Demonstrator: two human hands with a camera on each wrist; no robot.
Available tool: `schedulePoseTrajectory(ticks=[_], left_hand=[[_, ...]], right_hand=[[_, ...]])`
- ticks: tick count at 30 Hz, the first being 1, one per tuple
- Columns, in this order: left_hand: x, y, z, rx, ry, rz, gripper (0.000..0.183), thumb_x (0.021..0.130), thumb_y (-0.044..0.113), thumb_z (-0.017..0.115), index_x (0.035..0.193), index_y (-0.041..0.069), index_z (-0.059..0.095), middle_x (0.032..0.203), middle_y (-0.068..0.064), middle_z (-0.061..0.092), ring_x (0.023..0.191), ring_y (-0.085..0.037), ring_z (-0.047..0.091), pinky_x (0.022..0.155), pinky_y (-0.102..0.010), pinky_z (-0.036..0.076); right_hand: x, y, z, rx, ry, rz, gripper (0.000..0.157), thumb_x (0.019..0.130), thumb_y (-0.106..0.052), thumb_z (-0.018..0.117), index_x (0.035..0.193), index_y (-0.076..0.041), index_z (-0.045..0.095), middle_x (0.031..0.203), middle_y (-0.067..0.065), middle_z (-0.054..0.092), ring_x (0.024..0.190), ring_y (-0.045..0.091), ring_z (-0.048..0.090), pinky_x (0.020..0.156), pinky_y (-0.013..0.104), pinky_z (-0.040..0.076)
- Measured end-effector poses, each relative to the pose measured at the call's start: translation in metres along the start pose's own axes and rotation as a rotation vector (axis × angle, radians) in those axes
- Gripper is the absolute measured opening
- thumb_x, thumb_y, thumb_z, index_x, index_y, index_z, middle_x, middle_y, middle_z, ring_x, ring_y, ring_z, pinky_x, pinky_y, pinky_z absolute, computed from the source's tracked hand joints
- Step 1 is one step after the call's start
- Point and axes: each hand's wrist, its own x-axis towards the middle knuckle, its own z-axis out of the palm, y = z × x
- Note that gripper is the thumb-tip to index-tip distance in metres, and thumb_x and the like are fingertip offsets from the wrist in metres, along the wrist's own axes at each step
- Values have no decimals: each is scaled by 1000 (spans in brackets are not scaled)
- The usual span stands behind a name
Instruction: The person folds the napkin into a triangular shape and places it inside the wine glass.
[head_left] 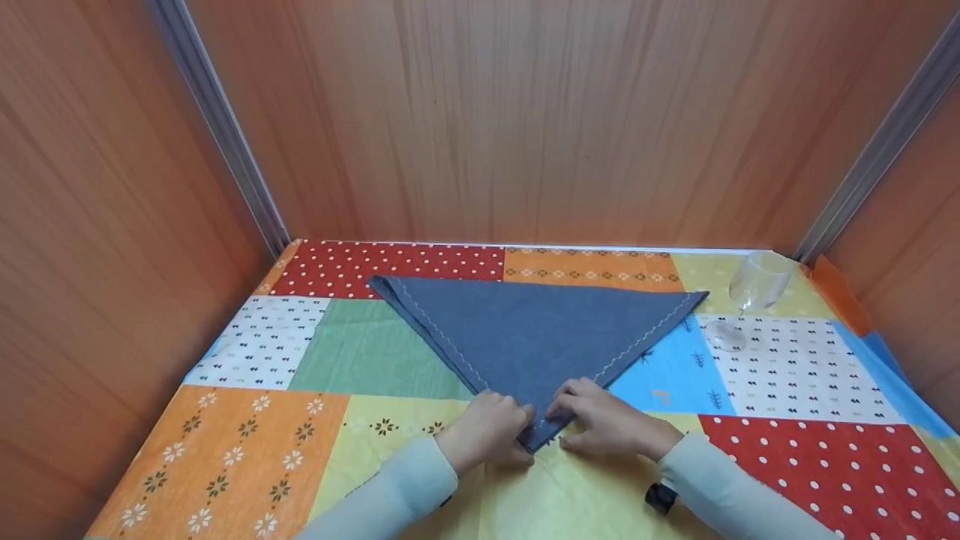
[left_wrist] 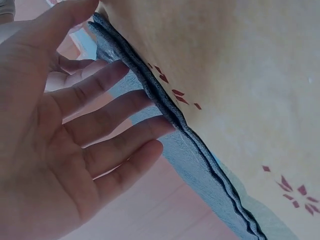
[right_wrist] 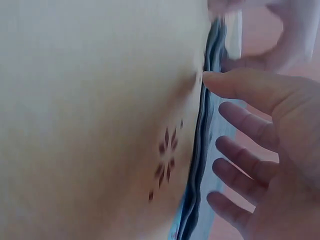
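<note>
Setting: a booth of wood-grain panels [head_left: 525, 112] is seen, closed on three sides, with metal strips in the two far corners.
Surface: the tabletop [head_left: 787, 465] is covered by a patchwork cloth of dotted red, orange, yellow, green, blue and white squares.
Napkin: a grey-blue napkin [head_left: 532, 337] is laid flat near the middle, folded into a triangle; its long edge runs along the far side and its point is turned toward the person, so the stitched edges meet at the near tip.
Left hand: the left hand [head_left: 487, 431] is set on the left side of the near tip, its fingers [left_wrist: 115, 115] held straight against the layered edge; nothing is clasped.
Right hand: the right hand [head_left: 604, 420] is set on the right side of the tip, its fingers [right_wrist: 245, 125] loosely extended along the edge rather than closed round it.
Reason for the hold: judging by the matched placement, the tip is probably being pressed flat so the layers stay aligned.
Napkin and fingers: the tip lies between the two hands, touched by both; the rest of the napkin is spread away from them.
Glass: a clear stemmed glass [head_left: 754, 289] is seen at the far right, well apart from the hands; it appears tipped over.
</note>
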Motion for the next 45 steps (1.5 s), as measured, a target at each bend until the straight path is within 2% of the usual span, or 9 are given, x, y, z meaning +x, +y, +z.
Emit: schedulePoseTrajectory(ticks=[6, 10, 13, 17, 20, 23, 27, 33, 45], left_hand=[[-1, 1, 0, 42, 5, 2, 43, 84, 57, 73, 95, 15, 67, 70, 1, 62, 58, -13, 54, 55, -31, 47], [-1, -1, 0, 32, 22, 24, 36, 87, 51, 72, 91, 17, 65, 66, 3, 58, 55, -11, 49, 52, -31, 43], [-2, -4, 1, 3, 56, 43, 28, 89, 44, 72, 80, 19, 62, 61, 6, 53, 52, -10, 43, 50, -31, 40], [-4, -6, 2, -44, 142, 67, 27, 89, 36, 74, 70, 22, 60, 58, 8, 53, 50, -8, 41, 48, -30, 39], [-5, -8, 2, -68, 179, 81, 22, 90, 34, 75, 73, 23, 67, 63, 10, 59, 51, -7, 43, 49, -29, 40], [-6, -9, 0, -82, 182, 83, 14, 91, 35, 75, 81, 25, 73, 70, 9, 64, 54, -5, 49, 50, -28, 43], [-4, -12, 1, -91, 175, 68, 13, 92, 36, 73, 86, 26, 77, 77, 8, 67, 59, -6, 56, 53, -28, 47], [-3, -12, 4, -106, 175, 39, 17, 94, 35, 70, 83, 24, 77, 80, 8, 69, 60, -7, 57, 56, -29, 49], [1, -9, 7, -101, 169, -59, 31, 93, 35, 69, 65, 21, 66, 61, 6, 56, 55, -15, 54, 52, -34, 46]], right_hand=[[0, -7, 8, 48, -26, -20, 26, 92, -23, 74, 116, -16, 68, 108, -4, 54, 99, 15, 51, 82, 35, 48], [-1, -8, 8, 61, -32, -15, 26, 92, -24, 74, 116, -17, 68, 108, -5, 54, 96, 13, 51, 80, 34, 48], [-1, -8, 7, 59, -38, -20, 28, 92, -27, 74, 117, -18, 67, 109, -5, 54, 97, 13, 51, 80, 34, 48], [-2, -9, 8, 52, -28, -23, 27, 93, -31, 73, 116, -20, 66, 109, -6, 54, 97, 13, 50, 81, 34, 47], [-1, -10, 8, 37, -20, -13, 26, 93, -34, 72, 114, -20, 66, 108, -7, 53, 96, 13, 49, 80, 34, 48], [2, -13, 8, 18, -27, 5, 25, 93, -38, 72, 111, -21, 65, 106, -8, 52, 94, 12, 49, 78, 33, 48], [6, -15, 9, -22, -24, 12, 20, 96, -37, 68, 107, -21, 65, 101, -8, 52, 90, 9, 48, 75, 31, 47], [9, -15, 12, -86, 20, -12, 9, 100, -29, 63, 99, -21, 67, 94, -9, 53, 82, 7, 45, 70, 29, 44], [15, -15, 17, -86, 61, -44, 11, 95, -31, 69, 92, -21, 67, 91, -10, 53, 82, 9, 44, 73, 30, 43]])
